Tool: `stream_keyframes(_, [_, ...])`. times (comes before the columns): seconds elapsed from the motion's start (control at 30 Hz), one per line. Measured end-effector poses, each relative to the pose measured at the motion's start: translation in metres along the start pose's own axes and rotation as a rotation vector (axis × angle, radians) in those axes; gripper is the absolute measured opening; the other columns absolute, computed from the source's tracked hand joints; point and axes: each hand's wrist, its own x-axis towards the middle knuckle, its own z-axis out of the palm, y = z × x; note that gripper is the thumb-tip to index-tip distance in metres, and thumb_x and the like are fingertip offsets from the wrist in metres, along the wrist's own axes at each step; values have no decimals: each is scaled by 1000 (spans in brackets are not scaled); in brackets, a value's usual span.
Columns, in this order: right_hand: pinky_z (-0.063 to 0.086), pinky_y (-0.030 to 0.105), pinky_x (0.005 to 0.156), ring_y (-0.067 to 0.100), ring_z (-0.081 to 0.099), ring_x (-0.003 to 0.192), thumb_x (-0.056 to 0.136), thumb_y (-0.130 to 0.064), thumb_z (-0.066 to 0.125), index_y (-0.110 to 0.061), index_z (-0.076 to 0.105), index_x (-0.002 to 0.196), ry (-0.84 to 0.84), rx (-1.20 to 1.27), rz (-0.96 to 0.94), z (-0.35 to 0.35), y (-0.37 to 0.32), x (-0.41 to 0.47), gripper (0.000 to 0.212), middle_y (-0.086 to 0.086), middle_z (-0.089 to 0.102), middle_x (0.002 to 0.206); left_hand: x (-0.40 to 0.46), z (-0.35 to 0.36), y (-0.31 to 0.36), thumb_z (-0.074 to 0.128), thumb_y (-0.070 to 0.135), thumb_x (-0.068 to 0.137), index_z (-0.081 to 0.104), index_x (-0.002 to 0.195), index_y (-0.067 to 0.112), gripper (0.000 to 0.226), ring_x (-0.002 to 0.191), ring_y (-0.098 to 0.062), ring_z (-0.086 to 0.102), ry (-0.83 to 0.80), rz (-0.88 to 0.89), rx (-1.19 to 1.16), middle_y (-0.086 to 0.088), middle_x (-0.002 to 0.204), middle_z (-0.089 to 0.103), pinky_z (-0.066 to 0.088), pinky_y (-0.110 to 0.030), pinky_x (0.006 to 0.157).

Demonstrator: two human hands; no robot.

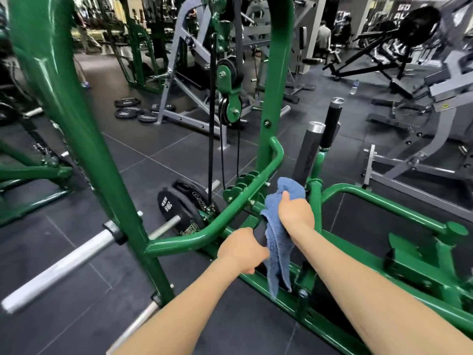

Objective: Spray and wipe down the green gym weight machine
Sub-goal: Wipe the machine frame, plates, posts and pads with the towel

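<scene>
Cloth point(279, 242) hangs lengthwise down from right hand point(295, 212).

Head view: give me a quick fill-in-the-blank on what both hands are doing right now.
1. The right hand grips a ____ cloth.
2. The left hand grips a ____ part of the machine beside the cloth.
3. The machine frame is painted ____.
4. The weight plates on the machine are ____.

Missing words: blue; black; green; black
</scene>
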Motion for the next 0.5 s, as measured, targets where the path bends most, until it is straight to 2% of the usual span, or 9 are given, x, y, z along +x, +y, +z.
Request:
stream_keyframes(0.07, [36,28,61,27,57,82,98,-46,44,1,56,118,-28,-43,15,5,-5,1,52,11,64,107,-3,-1,4,52,39,77,48,78,15,25,43,-17,63,20,9,20,2,64,64,53,-25,60])
stream_keyframes(0.2, [45,30,75,29,61,99,90,-49,56,-1,56,125,-126,-73,24,5,-19,11,59,13,54,130,-7,-1,6,47,38,79,49,78,17,21,47,-18,65,87,20,122,2,62,62,51,-23,61])
stream_keyframes(0.33, [42,31,81,30,58,108,92,-50,53,-4,49,132,-159,184,124,1,-19,23,60,12,54,131,-4,0,4,50,39,76,52,81,17,22,54,-21,67,108,3,104,-1,67,67,56,-31,68])
stream_keyframes(0.4, [47,36,89,33,59,108,93,-52,52,-4,54,123,-134,337,143,1,-11,24,57,11,60,121,-3,1,2,52,39,74,53,82,17,23,50,-18,67,108,-12,94,0,68,69,55,-27,63])
stream_keyframes(0.47, [48,39,88,33,60,100,95,-52,47,-7,57,96,-114,394,129,0,0,17,46,8,62,96,-4,2,2,53,34,74,50,80,17,18,51,-18,67,90,-23,86,-2,68,70,55,-27,61])
stream_keyframes(0.5, [47,38,86,33,59,96,97,-51,45,-8,55,91,-101,390,120,-2,3,13,45,8,61,93,-4,1,3,53,31,74,47,78,18,15,53,-19,67,81,-31,82,-3,69,70,55,-28,62])
